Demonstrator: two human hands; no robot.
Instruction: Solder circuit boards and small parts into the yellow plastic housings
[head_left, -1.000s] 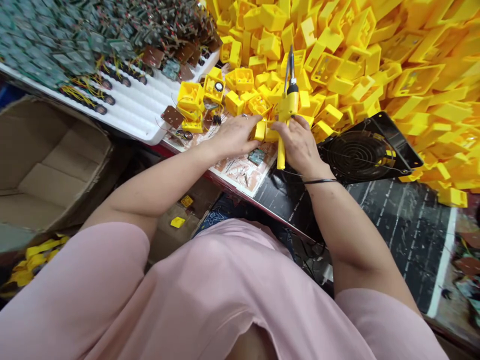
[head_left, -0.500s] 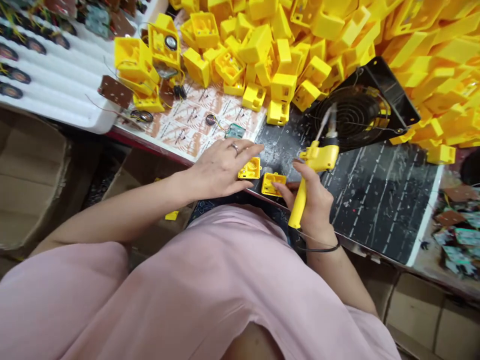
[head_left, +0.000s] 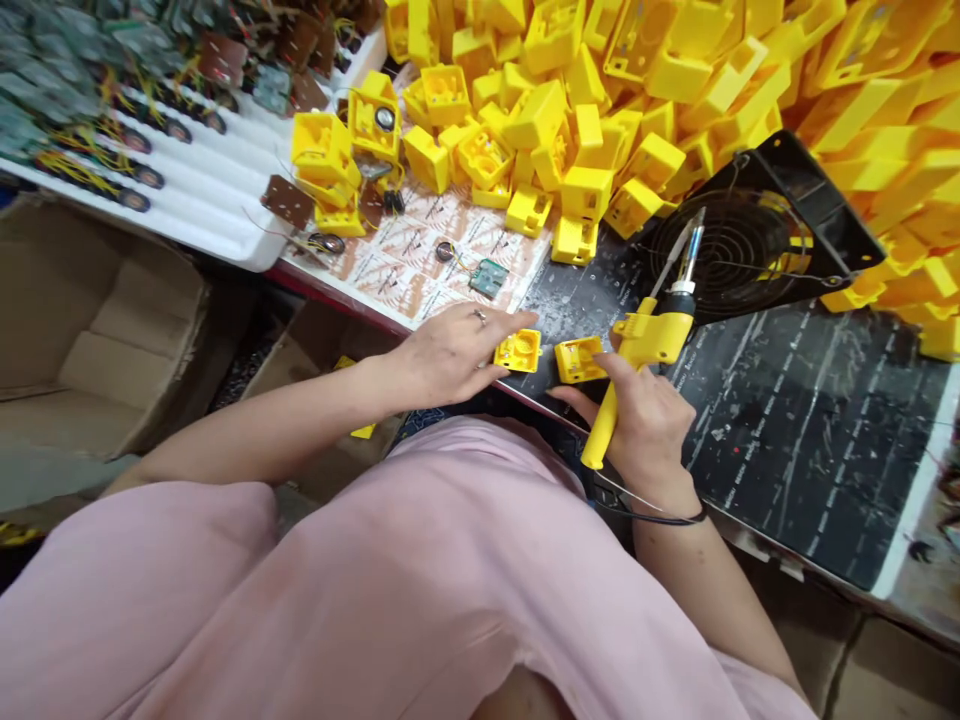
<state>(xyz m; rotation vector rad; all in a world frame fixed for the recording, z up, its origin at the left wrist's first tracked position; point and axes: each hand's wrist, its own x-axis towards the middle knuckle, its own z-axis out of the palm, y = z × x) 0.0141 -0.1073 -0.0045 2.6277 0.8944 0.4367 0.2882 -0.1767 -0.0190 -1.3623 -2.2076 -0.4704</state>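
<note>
My left hand has its thumb and fingers around a small open yellow plastic case at the bench edge. In my right hand is a yellow soldering gun, its metal tip pointing away from me and a cord trailing below the grip. Thumb and forefinger of that same hand also reach to a second yellow case, open side up, just right of the first. Beyond my left fingers lies a green circuit board, wired to a small round speaker.
Yellow casings are heaped along the back. A black fan lies beyond the soldering gun on the black work surface. White foam trays with wired boards stand at left. Cardboard boxes are below the bench.
The view has swung left. My right hand has shifted its fingers along the second case, which now sits a little farther from the bench edge. My left hand stays at the first case.
</note>
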